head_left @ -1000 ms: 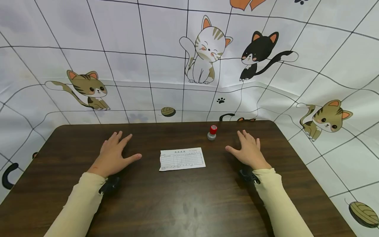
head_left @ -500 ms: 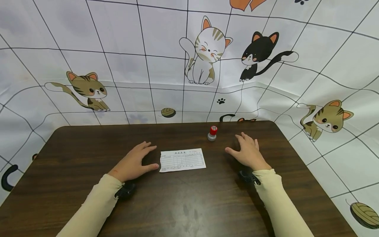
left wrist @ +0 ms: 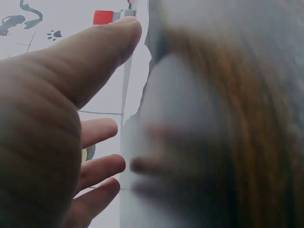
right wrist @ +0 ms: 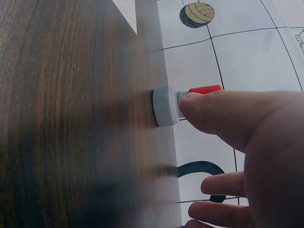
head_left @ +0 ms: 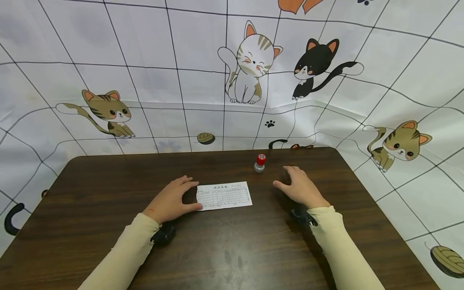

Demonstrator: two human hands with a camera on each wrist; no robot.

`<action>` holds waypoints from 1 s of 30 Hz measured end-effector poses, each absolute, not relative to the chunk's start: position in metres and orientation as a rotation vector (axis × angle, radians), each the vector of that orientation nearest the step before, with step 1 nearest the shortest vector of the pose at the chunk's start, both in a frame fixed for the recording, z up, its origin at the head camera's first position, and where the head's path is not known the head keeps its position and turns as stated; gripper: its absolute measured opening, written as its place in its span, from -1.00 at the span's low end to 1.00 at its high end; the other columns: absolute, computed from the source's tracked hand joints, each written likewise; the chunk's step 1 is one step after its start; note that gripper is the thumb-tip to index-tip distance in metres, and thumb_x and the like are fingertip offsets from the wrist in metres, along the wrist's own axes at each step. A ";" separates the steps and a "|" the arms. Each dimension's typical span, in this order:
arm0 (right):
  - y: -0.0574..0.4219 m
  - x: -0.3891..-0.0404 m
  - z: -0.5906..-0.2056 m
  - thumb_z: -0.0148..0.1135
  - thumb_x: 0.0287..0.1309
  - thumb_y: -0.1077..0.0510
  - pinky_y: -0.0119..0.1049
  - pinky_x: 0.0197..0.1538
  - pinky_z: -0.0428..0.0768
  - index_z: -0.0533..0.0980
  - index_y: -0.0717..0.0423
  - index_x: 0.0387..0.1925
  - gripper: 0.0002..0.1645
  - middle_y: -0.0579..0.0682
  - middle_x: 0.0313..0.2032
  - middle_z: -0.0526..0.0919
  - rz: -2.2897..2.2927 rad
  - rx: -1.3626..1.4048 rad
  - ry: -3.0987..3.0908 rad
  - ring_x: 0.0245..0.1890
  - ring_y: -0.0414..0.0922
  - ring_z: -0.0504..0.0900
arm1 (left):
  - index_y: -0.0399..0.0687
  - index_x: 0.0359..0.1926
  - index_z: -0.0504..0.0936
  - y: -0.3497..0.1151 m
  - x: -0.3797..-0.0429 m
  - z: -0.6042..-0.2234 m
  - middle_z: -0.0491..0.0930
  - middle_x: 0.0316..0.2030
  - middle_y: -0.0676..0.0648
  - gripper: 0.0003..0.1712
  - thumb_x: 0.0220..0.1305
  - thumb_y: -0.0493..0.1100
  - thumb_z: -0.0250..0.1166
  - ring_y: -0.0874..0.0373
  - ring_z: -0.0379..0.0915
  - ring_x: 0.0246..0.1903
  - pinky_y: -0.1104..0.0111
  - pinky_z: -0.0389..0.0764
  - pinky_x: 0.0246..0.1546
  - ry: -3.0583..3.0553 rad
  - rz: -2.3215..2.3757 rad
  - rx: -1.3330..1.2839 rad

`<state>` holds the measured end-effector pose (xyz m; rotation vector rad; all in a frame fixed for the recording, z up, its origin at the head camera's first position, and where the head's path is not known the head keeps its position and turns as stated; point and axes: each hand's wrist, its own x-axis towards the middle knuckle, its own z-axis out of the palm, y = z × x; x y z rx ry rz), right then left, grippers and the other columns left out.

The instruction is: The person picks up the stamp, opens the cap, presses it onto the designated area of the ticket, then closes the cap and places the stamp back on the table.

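A printed paper slip (head_left: 224, 196), a form with a ruled grid, lies flat on the table. My left hand (head_left: 173, 200) is at its left end, thumb tip over the lower left corner and fingertips right at the upper left one. In the left wrist view the thumb and fingers (left wrist: 97, 172) are spread apart, with the slip's ragged edge (left wrist: 138, 88) beyond them. Upright near the back edge stands a rubber stamp (head_left: 259, 163) with a red top and grey base. Relaxed and holding nothing, my right hand (head_left: 300, 188) hovers to the right of the slip, nearest the stamp.
The dark brown wooden table (head_left: 232, 249) reaches back to a white grid-patterned cloth (head_left: 156, 80) printed with cartoon cats. Black wrist-worn devices sit under both wrists, such as the left one (head_left: 164, 234).
My left hand has moved right across the table, from well away to the slip's left end. My right hand has shifted only slightly, its fingers drawn in a little. Slip and stamp stay put.
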<state>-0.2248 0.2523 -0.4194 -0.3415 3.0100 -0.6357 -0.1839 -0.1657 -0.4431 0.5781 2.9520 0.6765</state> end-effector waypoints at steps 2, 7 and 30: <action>0.252 -0.225 -0.418 0.24 0.38 -0.24 0.30 0.46 0.21 0.27 0.36 0.47 -0.05 0.39 0.44 0.31 -0.638 -0.337 3.010 0.48 0.36 0.20 | -0.10 0.45 0.47 -0.163 -0.185 -0.442 0.32 0.47 -0.30 -0.01 0.18 0.37 0.45 -0.31 0.17 0.48 -0.25 0.19 0.42 2.959 0.664 0.582; 0.251 -0.222 -0.415 0.24 0.39 -0.23 0.30 0.44 0.25 0.30 0.35 0.45 -0.08 0.39 0.43 0.33 -0.636 -0.329 3.009 0.47 0.36 0.23 | -0.11 0.41 0.52 -0.159 -0.186 -0.441 0.36 0.44 -0.29 -0.05 0.15 0.35 0.48 -0.30 0.24 0.44 -0.22 0.13 0.46 2.967 0.624 0.579; 0.248 -0.241 -0.427 0.30 0.41 -0.08 0.14 0.25 0.53 0.46 0.28 0.31 -0.34 0.25 0.21 0.61 -0.971 -0.276 2.910 0.20 0.17 0.60 | -0.09 0.41 0.53 -0.157 -0.183 -0.441 0.41 0.39 -0.32 -0.13 0.19 0.24 0.50 -0.35 0.31 0.38 -0.27 0.25 0.38 2.979 0.594 0.614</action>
